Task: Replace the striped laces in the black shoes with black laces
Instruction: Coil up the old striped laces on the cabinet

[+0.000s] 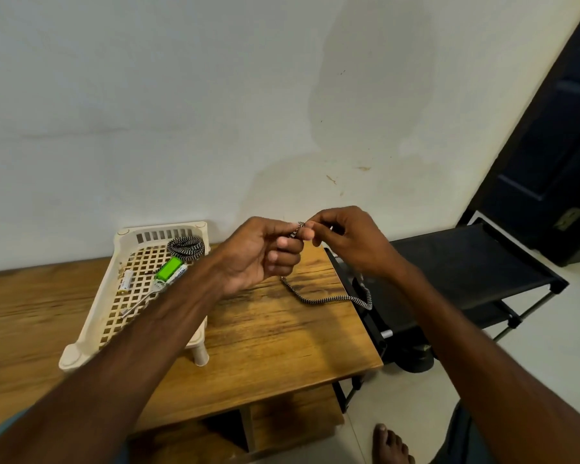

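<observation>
A black-and-white striped lace hangs in a loop above the right end of the wooden table. My left hand pinches it near one end between thumb and fingers. My right hand pinches the same lace right beside the left hand's fingertips. The lace drops below both hands and curves over the table's right edge. A second striped lace lies coiled in the far corner of the cream lattice tray. No shoes and no black laces are in view.
The tray also holds a green lighter-like object, a battery and a thin metal tool. A black fabric shelf rack stands right of the table. A dark door is at far right. A bare foot is on the floor.
</observation>
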Available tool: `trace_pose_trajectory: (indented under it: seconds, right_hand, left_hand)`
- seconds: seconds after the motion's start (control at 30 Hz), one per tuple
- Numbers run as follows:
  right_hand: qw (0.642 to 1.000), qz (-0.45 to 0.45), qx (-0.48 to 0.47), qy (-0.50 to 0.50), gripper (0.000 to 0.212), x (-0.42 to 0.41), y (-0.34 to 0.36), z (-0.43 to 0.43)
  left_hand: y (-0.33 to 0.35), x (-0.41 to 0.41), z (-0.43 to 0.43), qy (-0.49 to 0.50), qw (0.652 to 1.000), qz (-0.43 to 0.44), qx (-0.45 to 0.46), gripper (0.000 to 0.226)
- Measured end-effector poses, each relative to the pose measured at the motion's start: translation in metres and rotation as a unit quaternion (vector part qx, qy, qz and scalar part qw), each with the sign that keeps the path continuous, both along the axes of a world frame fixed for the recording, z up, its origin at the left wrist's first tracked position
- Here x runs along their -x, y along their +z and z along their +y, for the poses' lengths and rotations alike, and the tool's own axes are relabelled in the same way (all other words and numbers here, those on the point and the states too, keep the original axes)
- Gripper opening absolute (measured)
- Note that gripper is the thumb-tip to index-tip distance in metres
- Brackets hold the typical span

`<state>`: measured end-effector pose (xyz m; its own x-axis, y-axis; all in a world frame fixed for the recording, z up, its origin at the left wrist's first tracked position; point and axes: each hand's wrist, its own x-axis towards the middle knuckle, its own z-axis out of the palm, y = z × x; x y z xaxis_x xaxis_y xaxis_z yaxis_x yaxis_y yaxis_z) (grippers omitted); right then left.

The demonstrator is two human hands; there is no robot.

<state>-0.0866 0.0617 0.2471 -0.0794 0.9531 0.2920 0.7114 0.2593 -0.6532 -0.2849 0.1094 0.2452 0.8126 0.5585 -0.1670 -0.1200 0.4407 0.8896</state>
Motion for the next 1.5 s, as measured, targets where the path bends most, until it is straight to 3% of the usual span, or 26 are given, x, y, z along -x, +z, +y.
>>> trace_pose_trajectory:
  seconds: [0.2,0.3,0.5,0.63,0.73,0.83,1.03,1.1,1.17,1.3,1.4,1.5]
  right_hand:
    - [0.977,-0.027,0.155,0.147,0.022,0.033,-0.009,-0.010]
    - [0.965,-0.033,0.169,0.198,0.025,0.038,-0.002,-0.012]
    - [0.968,0.106,0.150,0.173,0.022,0.014,0.018,-0.015]
    - [0.988,0.074,0.062,0.116,0.020,-0.002,0.019,-0.012]
    - [0.995,0.069,0.001,0.069,0.017,-0.006,0.015,-0.010]
    - [0.997,0.072,0.000,0.041,0.020,-0.007,0.011,-0.008]
    - [0.982,0.025,0.124,0.137,0.016,0.019,-0.006,-0.014]
    - [0.969,-0.007,0.159,0.188,0.021,0.033,-0.009,-0.014]
    - [0.964,0.003,0.164,0.210,0.024,0.034,-0.006,-0.015]
    - [0.968,0.064,0.138,0.199,0.022,0.016,0.010,-0.015]
    - [0.980,0.072,0.075,0.167,0.017,-0.001,0.014,-0.012]
    - [0.985,0.104,0.036,0.133,0.016,-0.009,0.010,-0.008]
  left_hand:
    - [-0.001,-0.003,0.001,0.110,0.986,-0.121,0.015,0.042]
    - [-0.004,0.001,0.006,0.148,0.986,-0.079,0.011,0.046]
    - [-0.001,0.008,0.004,0.084,0.994,0.041,-0.055,0.037]
    - [0.003,0.012,0.000,-0.001,0.993,0.071,-0.094,0.036]
    - [0.005,0.014,-0.001,-0.079,0.995,0.020,-0.054,0.038]
    - [0.006,0.012,-0.004,-0.128,0.990,-0.054,-0.014,0.040]
    - [0.000,0.003,-0.002,-0.011,0.986,-0.166,-0.011,0.040]
    - [-0.003,0.003,0.001,0.042,0.990,-0.127,-0.034,0.039]
    - [-0.008,0.005,0.004,0.088,0.991,-0.016,-0.096,0.036]
    - [-0.007,0.011,-0.001,0.039,0.982,0.128,-0.131,0.030]
    - [-0.002,0.013,-0.005,-0.031,0.980,0.149,-0.130,0.039]
    - [0.001,0.015,-0.006,-0.066,0.991,0.093,-0.074,0.043]
